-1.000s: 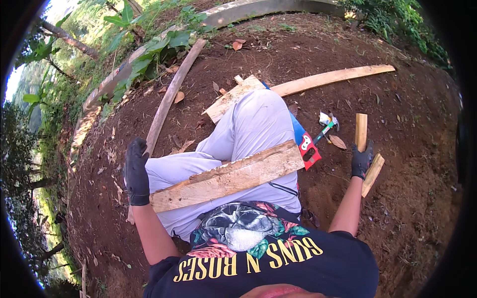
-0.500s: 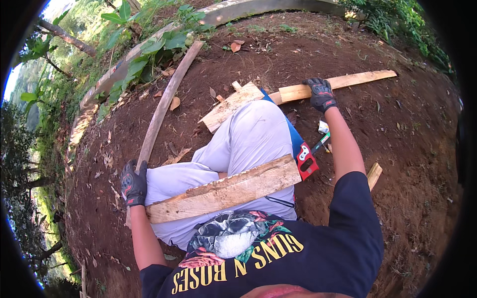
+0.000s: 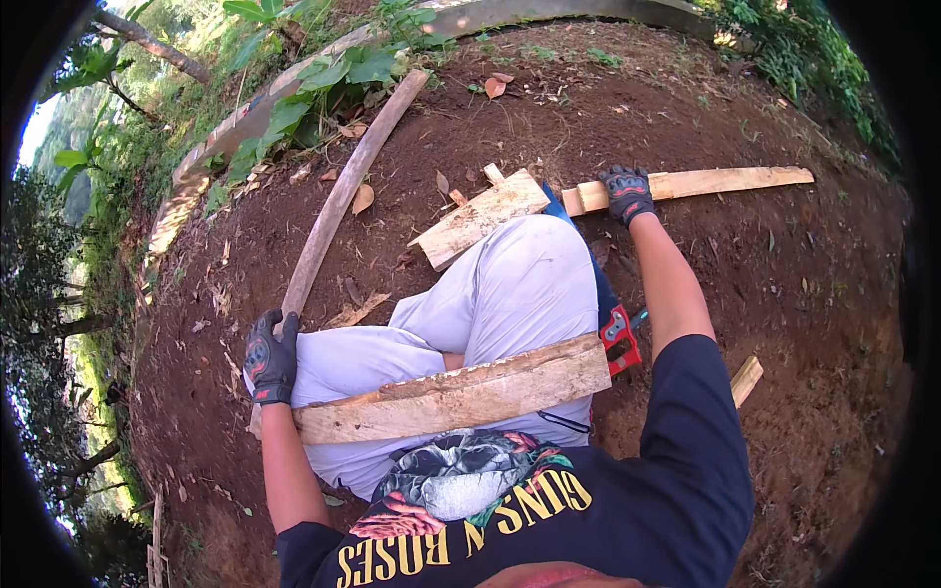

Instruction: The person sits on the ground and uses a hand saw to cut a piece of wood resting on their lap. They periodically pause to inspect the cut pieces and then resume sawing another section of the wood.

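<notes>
My left hand (image 3: 271, 359), in a black glove, is closed round the lower part of a long, curved wooden pole (image 3: 338, 196) beside my bent knee. On the right, my right hand (image 3: 627, 194), also gloved, grips a short wooden piece (image 3: 588, 197) that seems to lie over a longer, narrow plank (image 3: 735, 181) on the soil. Across my lap rests a rough-edged board (image 3: 456, 390). A handsaw (image 3: 619, 338) with a red handle and blue blade lies against my right leg, its blade partly hidden by the leg.
Beyond my knee, a short wide board (image 3: 485, 218) lies on the dirt with small offcuts near it. Another offcut (image 3: 747, 380) is by my right arm. Leafy plants (image 3: 333, 83) and a low curved kerb (image 3: 549, 14) edge the ground.
My right hand has shifted left along the wood, uncovering a joint between the short piece and the plank. The whole view has moved slightly; my left hand keeps its hold on the pole.
</notes>
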`<action>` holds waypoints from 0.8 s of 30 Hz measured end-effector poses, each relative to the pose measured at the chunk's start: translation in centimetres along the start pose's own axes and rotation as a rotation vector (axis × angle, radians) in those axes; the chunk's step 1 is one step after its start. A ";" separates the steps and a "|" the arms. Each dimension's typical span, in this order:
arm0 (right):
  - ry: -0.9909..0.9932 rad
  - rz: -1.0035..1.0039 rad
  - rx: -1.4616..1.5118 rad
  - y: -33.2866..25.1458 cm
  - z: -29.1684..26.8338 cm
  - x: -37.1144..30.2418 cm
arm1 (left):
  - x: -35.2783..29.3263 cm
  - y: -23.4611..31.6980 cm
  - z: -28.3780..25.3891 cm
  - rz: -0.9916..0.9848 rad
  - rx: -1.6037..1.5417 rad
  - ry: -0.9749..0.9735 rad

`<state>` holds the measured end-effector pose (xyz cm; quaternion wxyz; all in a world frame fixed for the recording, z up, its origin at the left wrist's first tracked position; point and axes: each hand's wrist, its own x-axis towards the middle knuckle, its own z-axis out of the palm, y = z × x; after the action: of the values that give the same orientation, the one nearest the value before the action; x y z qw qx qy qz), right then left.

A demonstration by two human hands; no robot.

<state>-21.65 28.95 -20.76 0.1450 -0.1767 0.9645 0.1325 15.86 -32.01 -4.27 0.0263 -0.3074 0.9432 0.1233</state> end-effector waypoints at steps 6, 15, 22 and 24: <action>0.433 0.139 0.004 2.2 -2.2 -0.1 | -0.3 0.2 0.1 -0.016 0.010 -0.006; 0.374 -0.123 0.114 -2.1 -14.7 -3.2 | 0.9 0.9 -0.1 -0.060 0.016 -0.023; -0.035 -0.349 0.155 -14.1 -11.4 1.7 | 0.4 0.1 -0.4 -0.095 -0.027 0.003; -0.068 -0.336 0.150 -13.3 -9.2 2.7 | 0.0 0.5 -0.2 -0.101 -0.036 -0.008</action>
<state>-21.15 13.33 -15.87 0.2104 -0.3192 0.9232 0.0398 15.61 -31.69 -3.97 0.0307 -0.3548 0.9239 0.1399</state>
